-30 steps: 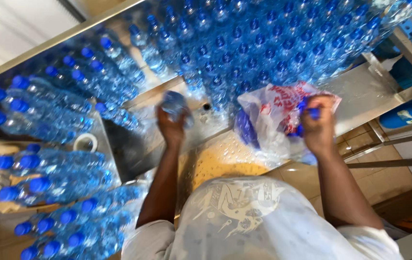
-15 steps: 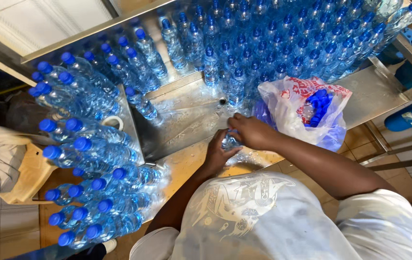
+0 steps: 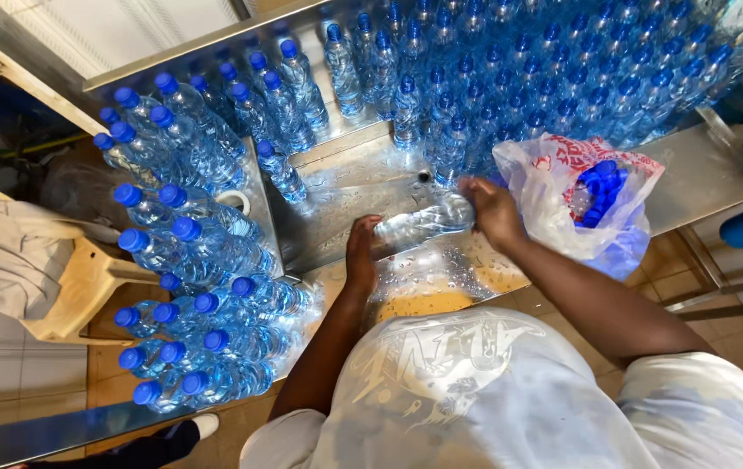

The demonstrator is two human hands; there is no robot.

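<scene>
Rows of blue-capped bottles [image 3: 215,252] crowd the wet steel table [image 3: 345,187]; a grey cloth [image 3: 6,252] drapes a wooden stool [image 3: 85,291].

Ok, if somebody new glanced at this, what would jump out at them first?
First, the crowd of blue-capped water bottles filling the wet metal table across the top and down the left side. Next, at the centre, the left hand and right hand holding a clear bottle on its side. Just right of it sits a plastic bag of blue caps.
</scene>
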